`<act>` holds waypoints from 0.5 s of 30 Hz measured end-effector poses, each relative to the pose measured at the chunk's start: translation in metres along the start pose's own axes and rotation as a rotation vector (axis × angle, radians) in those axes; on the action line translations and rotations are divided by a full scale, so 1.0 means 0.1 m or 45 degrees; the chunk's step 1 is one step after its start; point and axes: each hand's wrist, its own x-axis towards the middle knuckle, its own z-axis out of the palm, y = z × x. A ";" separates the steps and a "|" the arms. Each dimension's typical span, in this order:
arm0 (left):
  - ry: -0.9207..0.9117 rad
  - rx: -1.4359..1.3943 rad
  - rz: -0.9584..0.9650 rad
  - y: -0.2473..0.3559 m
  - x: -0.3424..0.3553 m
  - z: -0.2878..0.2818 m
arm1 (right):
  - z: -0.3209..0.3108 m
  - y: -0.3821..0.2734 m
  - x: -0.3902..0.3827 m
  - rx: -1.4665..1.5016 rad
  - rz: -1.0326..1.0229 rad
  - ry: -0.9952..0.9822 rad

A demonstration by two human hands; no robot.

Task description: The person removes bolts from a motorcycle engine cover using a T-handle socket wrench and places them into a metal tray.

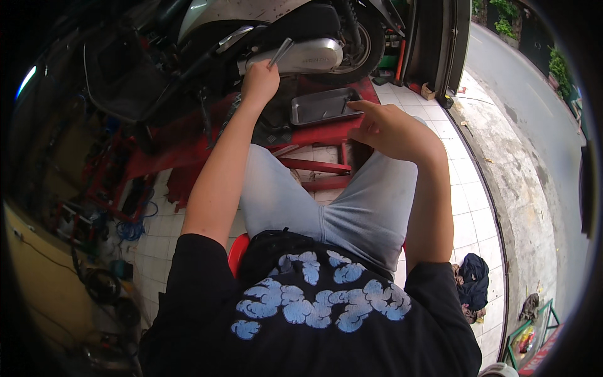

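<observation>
My left hand is closed around a shiny metal rod-like tool, whose upper end sticks out toward the scooter. Only part of the tool shows, so its exact kind is unclear. Just behind it is the silver side cover of the scooter; whether the tool touches it I cannot tell. My right hand hovers at the right end of a dark grey metal tray, index finger stretched out and thumb apart. A few small parts lie in the tray, too small to name.
Under the scooter's wheel and the tray spreads a red lift platform. Dark cloths lie on the white tiled floor at right, beside the street. Coiled blue hose and cluttered equipment fill the left.
</observation>
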 end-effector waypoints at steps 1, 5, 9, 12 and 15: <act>0.011 0.398 0.310 0.03 -0.03 -0.04 | 0.01 0.02 0.00 -0.024 -0.016 0.027; -0.130 0.759 0.384 0.19 -0.06 -0.12 | 0.08 0.03 -0.01 -0.056 -0.028 0.074; -0.175 0.968 0.624 0.15 0.10 -0.12 | 0.07 -0.01 -0.01 -0.043 -0.016 0.055; -0.182 1.097 0.760 0.16 0.16 -0.08 | 0.04 -0.04 -0.03 -0.044 0.008 0.045; -0.202 1.168 0.865 0.24 0.21 -0.03 | 0.07 0.06 0.01 -0.084 -0.075 0.080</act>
